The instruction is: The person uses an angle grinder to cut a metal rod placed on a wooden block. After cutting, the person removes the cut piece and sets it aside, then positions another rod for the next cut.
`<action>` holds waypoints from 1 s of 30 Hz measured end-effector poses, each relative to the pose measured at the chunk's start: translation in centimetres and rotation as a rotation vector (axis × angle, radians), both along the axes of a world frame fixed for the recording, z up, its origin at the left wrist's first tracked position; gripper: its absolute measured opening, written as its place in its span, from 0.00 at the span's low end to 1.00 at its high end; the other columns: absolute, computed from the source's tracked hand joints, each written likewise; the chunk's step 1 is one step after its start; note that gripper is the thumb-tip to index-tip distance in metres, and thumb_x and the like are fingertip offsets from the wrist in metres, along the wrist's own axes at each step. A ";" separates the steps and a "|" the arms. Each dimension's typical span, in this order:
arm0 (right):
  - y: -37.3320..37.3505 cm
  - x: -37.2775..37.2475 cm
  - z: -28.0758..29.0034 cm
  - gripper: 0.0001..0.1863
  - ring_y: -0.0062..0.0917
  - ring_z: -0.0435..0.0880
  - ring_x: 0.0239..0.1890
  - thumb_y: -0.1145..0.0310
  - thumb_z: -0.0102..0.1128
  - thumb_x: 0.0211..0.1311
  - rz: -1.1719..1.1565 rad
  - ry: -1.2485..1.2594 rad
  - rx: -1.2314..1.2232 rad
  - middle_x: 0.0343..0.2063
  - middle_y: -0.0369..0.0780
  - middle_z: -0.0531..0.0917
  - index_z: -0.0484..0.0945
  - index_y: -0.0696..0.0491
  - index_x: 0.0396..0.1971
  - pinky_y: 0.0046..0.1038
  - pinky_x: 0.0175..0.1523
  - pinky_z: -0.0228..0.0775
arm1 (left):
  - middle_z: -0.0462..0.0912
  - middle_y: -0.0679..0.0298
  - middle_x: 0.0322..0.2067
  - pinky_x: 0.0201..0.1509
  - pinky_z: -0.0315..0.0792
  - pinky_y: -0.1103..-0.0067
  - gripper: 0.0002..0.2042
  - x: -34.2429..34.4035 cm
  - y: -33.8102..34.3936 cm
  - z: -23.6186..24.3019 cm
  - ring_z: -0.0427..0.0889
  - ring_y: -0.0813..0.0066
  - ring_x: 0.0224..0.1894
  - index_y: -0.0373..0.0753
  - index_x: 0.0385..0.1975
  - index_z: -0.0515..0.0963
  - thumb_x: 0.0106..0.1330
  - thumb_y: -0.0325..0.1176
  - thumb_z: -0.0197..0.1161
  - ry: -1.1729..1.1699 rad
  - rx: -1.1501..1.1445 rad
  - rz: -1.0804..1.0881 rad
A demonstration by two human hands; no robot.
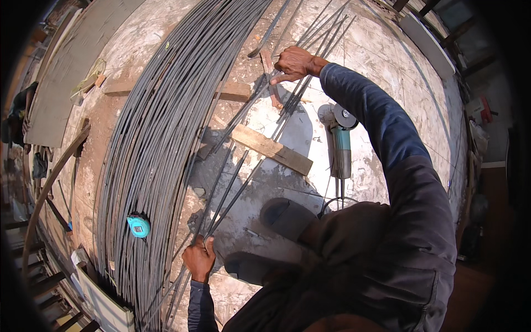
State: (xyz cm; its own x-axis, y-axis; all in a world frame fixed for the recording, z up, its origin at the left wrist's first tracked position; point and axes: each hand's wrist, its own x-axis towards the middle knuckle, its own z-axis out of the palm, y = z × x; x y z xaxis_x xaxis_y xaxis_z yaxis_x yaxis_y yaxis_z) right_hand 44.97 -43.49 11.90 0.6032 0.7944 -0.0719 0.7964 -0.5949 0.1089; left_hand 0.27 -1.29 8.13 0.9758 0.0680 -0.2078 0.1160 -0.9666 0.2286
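My left hand (199, 259) is closed round thin steel rods (232, 182) near the lower middle, with its thumb on top. Farther off, my right hand (297, 63) grips rods of the same loose group, its arm stretched out and its thumb pointing left. Between the hands, the rods cross a short wooden block (272, 148) lying at a slant; exactly how many rods each hand holds is hidden. Left of both hands runs a large bundle of grey steel rods (166, 105). A turquoise tape measure (138, 226) rests on its near part.
An angle grinder (341, 149) lies right of the wooden block, its cable running toward my feet (287, 217). A wooden beam (235, 91) passes under the bundle. Along the left stands a large board (72, 77), with a curved bar (52, 180) nearer. The floor (381, 83) is stained and dusty.
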 end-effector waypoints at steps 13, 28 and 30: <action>1.6 3.6 -8.7 0.25 0.45 0.78 0.49 0.45 0.54 0.63 -0.015 -0.261 0.190 0.45 0.50 0.79 0.79 0.52 0.45 0.43 0.57 0.69 | 0.75 0.46 0.14 0.21 0.68 0.61 0.22 0.0 -2.3 -0.5 0.79 0.46 0.19 0.37 0.31 0.78 0.68 0.53 0.57 0.046 -0.045 0.016; 20.6 -31.1 -3.4 0.37 0.51 0.76 0.43 0.75 0.60 0.46 0.430 0.710 0.111 0.39 0.53 0.76 0.62 0.59 0.62 0.45 0.46 0.70 | 0.83 0.55 0.24 0.34 0.79 0.63 0.11 1.7 -9.6 -8.3 0.86 0.57 0.28 0.39 0.26 0.82 0.55 0.40 0.62 -0.045 -0.287 -0.079; 19.8 -31.6 -5.7 0.37 0.52 0.76 0.42 0.76 0.59 0.45 0.471 0.693 0.197 0.38 0.52 0.75 0.62 0.58 0.62 0.46 0.45 0.71 | 0.84 0.53 0.25 0.36 0.79 0.63 0.10 1.5 -10.9 -9.8 0.86 0.55 0.31 0.38 0.24 0.82 0.53 0.38 0.62 -0.072 -0.355 -0.012</action>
